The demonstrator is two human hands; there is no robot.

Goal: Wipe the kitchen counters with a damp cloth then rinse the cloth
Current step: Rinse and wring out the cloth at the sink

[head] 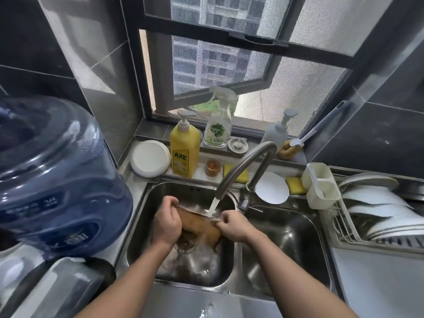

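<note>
Partly blurred by splash, cloth [200,228] under running faucet [243,162]; left hand [166,222], right hand [236,227] each pinch its top edge.

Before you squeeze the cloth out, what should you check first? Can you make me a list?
1. Water from the faucet lands on the cloth: ok.
2. Left hand grips one edge of the cloth: ok.
3. Right hand pinches the other edge: ok.
4. Cloth hangs over the sink, in its left basin, so drips fall inside: ok.
5. Cloth rinsed clean: cannot tell, because the splashing blurs it.
</note>
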